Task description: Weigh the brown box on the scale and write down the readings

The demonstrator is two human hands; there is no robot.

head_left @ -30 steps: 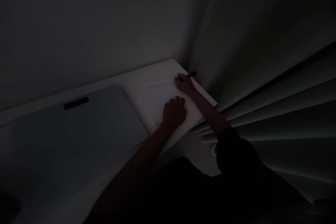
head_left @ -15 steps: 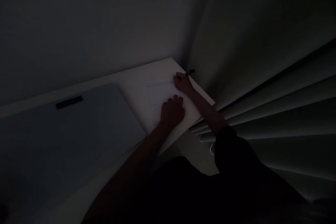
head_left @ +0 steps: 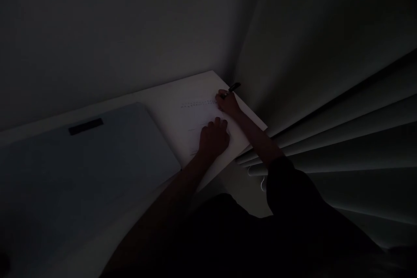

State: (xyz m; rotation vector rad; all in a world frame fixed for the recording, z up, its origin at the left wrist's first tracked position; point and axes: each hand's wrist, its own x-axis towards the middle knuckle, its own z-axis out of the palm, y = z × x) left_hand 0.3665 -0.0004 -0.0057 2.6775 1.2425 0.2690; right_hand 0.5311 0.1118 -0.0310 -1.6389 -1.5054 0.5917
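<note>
In dim light, my right hand (head_left: 227,102) is closed round a dark pen (head_left: 233,88) over a white sheet of paper (head_left: 193,117). The pen leans up and to the right; its tip is hidden by my fingers. Two rows of small dark marks run across the sheet and end at this hand. Lower on the same sheet rests my left hand (head_left: 214,138), fingers curled in like a fist, knuckles up. I make out nothing in it, though its underside is hidden. Fainter lines show beside it.
Both hands are over a white table (head_left: 163,92) against a wall. A large grey-blue panel-like thing (head_left: 130,143) with a black strip (head_left: 86,126) lies to the left. Folded curtains (head_left: 325,152) hang at the right, close to the table's edge.
The pen's upper end has tipped slightly upward, and the right hand has shifted very little. My left hand stays in place on the paper.
</note>
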